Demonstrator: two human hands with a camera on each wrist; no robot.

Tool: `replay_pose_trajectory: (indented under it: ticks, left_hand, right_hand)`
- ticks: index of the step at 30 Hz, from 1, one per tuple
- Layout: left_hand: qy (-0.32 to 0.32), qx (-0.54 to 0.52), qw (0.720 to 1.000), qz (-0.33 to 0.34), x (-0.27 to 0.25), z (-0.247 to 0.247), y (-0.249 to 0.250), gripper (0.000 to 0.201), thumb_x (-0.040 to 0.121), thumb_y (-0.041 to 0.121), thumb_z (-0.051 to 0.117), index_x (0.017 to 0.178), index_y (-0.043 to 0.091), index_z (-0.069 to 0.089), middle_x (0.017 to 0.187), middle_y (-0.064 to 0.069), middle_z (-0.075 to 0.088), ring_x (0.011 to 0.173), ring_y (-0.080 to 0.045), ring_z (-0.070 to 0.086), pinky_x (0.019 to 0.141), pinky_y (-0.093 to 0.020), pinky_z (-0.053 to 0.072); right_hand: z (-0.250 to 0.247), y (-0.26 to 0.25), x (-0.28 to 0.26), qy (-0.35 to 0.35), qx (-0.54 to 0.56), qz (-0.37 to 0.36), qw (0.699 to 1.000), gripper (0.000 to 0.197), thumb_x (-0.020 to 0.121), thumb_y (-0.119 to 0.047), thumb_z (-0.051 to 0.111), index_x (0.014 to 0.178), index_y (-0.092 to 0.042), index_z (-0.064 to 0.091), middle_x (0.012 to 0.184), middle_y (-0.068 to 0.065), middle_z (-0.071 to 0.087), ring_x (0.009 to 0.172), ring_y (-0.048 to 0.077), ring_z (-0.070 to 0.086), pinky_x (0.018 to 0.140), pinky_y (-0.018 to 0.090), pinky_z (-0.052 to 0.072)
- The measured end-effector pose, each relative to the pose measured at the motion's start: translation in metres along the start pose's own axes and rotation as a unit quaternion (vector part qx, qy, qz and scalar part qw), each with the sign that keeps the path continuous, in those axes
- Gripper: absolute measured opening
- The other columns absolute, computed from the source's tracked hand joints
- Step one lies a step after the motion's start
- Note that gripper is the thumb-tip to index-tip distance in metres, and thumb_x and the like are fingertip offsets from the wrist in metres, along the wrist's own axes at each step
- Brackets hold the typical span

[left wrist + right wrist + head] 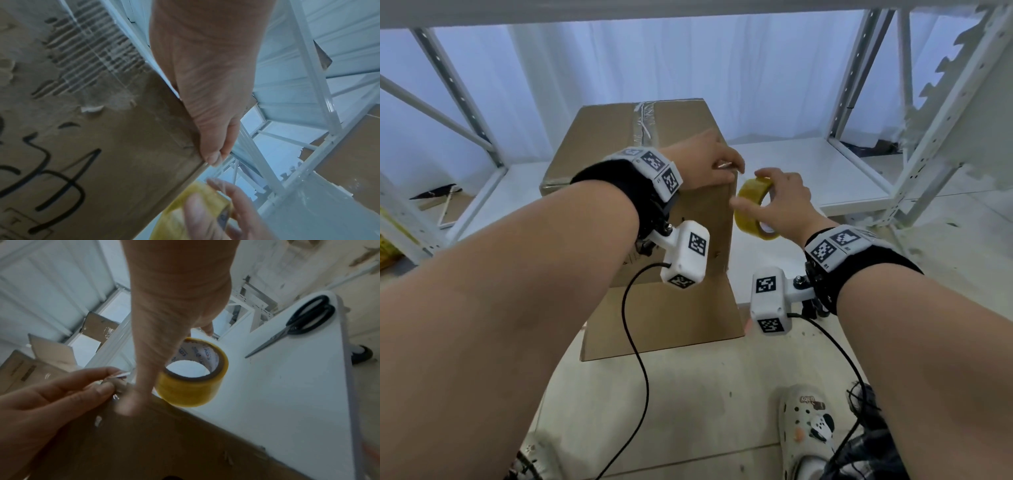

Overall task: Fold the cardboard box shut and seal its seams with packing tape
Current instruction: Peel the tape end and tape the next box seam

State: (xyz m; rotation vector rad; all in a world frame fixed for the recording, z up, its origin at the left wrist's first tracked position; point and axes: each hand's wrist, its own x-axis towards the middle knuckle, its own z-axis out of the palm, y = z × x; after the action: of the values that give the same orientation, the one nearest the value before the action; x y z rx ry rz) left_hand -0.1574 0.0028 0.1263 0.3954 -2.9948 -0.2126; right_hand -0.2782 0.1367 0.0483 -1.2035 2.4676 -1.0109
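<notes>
A brown cardboard box (619, 144) stands on a low white shelf board (808, 171). Its top flaps are folded down, and clear tape runs along the middle seam (643, 120). My left hand (719, 164) is at the box's near right top corner. In the right wrist view its fingers (107, 379) pinch the free end of clear tape against that corner. My right hand (780, 195) grips a yellow tape roll (751, 205) just right of the corner, close to the box's side. The roll (193, 386) shows its cardboard core. The strip between roll and corner is barely visible.
Black-handled scissors (298, 326) lie on the white board to the right of the box. White metal rack posts (859, 85) stand behind and on both sides. More cardboard boxes (41, 356) sit behind. Camera cables (633, 342) hang over the tiled floor by my shoes (808, 428).
</notes>
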Motion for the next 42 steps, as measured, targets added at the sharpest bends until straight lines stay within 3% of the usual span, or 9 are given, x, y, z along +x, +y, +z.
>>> replay_pose_trajectory:
  ticks: [5,8,12,18,26,32,34,38,42]
  left_hand:
    - [0.047,0.020,0.999,0.005,-0.003,0.012,-0.002,0.031,0.097,0.034,0.045,0.125,0.029,0.058,0.102,0.001,0.036,0.095,-0.013,0.036,0.084,-0.025,0.027]
    - [0.081,0.072,0.993,0.036,-0.007,0.021,-0.007,0.038,0.099,0.035,0.039,0.135,0.029,0.050,0.127,-0.004,0.048,0.119,-0.021,0.042,0.099,-0.035,0.031]
    - [0.114,0.134,0.984,-0.032,-0.014,0.043,0.000,0.049,0.102,0.034,0.032,0.148,0.017,0.027,0.154,-0.004,0.029,0.141,-0.022,0.028,0.113,-0.040,0.027]
    - [0.267,0.129,0.953,-0.064,-0.024,0.064,0.003,0.035,0.098,0.036,0.042,0.124,0.018,0.056,0.135,-0.001,0.055,0.126,-0.025,0.049,0.105,-0.040,0.026]
    - [0.236,0.057,0.970,0.018,-0.045,0.047,-0.030,0.025,0.098,0.030,0.044,0.113,0.021,0.062,0.129,0.008,0.060,0.122,-0.014,0.052,0.108,-0.039,0.015]
    - [0.221,-0.085,0.970,-0.045,-0.056,0.027,-0.040,0.032,0.099,0.034,0.041,0.101,0.007,0.059,0.101,-0.006,0.062,0.093,-0.022,0.056,0.086,-0.038,0.044]
    - [0.209,-0.024,0.973,-0.098,-0.056,0.028,-0.034,0.039,0.099,0.044,0.034,0.109,0.013,0.057,0.108,-0.006,0.057,0.102,-0.025,0.053,0.094,-0.041,0.039]
    - [0.132,0.042,0.955,-0.262,-0.064,0.036,-0.036,0.054,0.092,0.066,0.013,0.137,0.046,0.035,0.153,0.003,0.027,0.144,-0.029,0.013,0.105,-0.067,-0.009]
    - [0.128,-0.012,0.948,-0.291,-0.061,0.038,-0.029,0.059,0.087,0.073,0.017,0.136,0.046,0.035,0.156,0.003,0.018,0.146,-0.029,0.000,0.103,-0.073,-0.010]
  right_hand:
    - [-0.004,0.006,-0.001,-0.026,-0.049,-0.020,0.998,0.087,0.064,-0.055,0.079,0.135,-0.034,0.033,0.132,0.008,0.028,0.123,0.033,0.040,0.101,0.045,0.042]
    - [-0.006,0.009,0.001,-0.048,-0.039,-0.014,0.998,0.094,0.059,-0.066,0.076,0.137,-0.038,0.032,0.132,0.006,0.029,0.122,0.031,0.043,0.102,0.048,0.043]
    - [-0.012,0.012,0.003,-0.049,-0.020,-0.032,0.998,0.089,0.064,-0.068,0.070,0.141,-0.038,0.036,0.137,0.006,0.044,0.125,0.027,0.045,0.106,0.048,0.039]
    - [-0.016,0.003,0.002,-0.050,-0.043,-0.049,0.997,0.084,0.064,-0.061,0.077,0.133,-0.030,0.042,0.128,0.008,0.039,0.111,0.022,0.048,0.098,0.037,0.042]
    - [-0.018,-0.012,-0.002,-0.072,-0.159,-0.115,0.978,0.067,0.075,-0.063,0.065,0.134,-0.035,0.048,0.128,0.001,0.055,0.120,0.024,0.049,0.102,0.042,0.036]
    - [-0.009,-0.031,-0.017,-0.142,-0.070,-0.164,0.974,0.076,0.082,-0.041,0.071,0.145,-0.028,0.030,0.120,0.006,0.055,0.100,0.019,0.053,0.084,0.026,0.039]
    - [-0.004,-0.037,-0.018,-0.138,-0.068,-0.178,0.972,0.082,0.083,-0.044,0.069,0.148,-0.032,0.022,0.115,0.006,0.057,0.097,0.019,0.054,0.083,0.028,0.040]
    - [0.003,-0.042,-0.013,-0.126,-0.067,-0.167,0.976,0.078,0.088,-0.046,0.059,0.150,-0.039,0.013,0.081,-0.004,0.055,0.072,0.009,0.053,0.072,0.026,0.040]
    - [0.005,-0.040,-0.011,-0.137,-0.163,-0.148,0.966,0.074,0.093,-0.035,0.048,0.152,-0.036,0.003,0.071,-0.003,0.048,0.069,0.015,0.052,0.066,0.031,0.046]
